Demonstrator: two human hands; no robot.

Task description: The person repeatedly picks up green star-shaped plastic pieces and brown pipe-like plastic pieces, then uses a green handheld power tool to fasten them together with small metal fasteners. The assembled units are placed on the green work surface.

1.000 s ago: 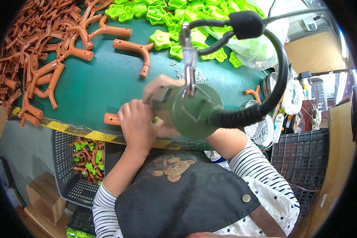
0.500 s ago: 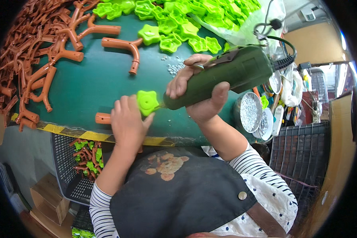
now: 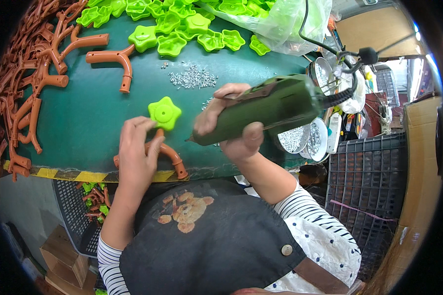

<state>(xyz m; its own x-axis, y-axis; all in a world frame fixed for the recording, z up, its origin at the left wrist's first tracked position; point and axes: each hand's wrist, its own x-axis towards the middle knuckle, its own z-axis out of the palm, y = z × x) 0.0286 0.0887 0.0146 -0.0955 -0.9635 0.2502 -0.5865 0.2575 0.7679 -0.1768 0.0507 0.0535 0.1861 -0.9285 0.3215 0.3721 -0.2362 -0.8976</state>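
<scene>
My left hand [image 3: 137, 150] is closed round the edge of a bright green plastic star [image 3: 165, 113], which faces up. The star sits at the end of a brown Y-shaped plastic branch [image 3: 171, 156], partly hidden by my fingers, near the table's front edge. In my right hand [image 3: 241, 140] is a dark green electric screwdriver [image 3: 266, 110], held sideways with its tip pointing left. A short gap separates the tip from the star. Small silver screws [image 3: 194, 77] lie in a loose pile beyond, and some are partly hidden behind the right hand.
Brown branches [image 3: 29, 93] are heaped at the left, with one loose branch [image 3: 114, 58] nearby. Green stars [image 3: 197, 23] pile up at the back beside a plastic bag [image 3: 300, 29]. Bowls of screws [image 3: 316, 140] stand at the right. A screwdriver cord [image 3: 340, 97] trails rightward. Below sits a grey crate [image 3: 69, 211].
The screwdriver tip has come away from the star's side. My left hand has turned the star face up, and more of its brown branch shows. The whole view has shifted somewhat.
</scene>
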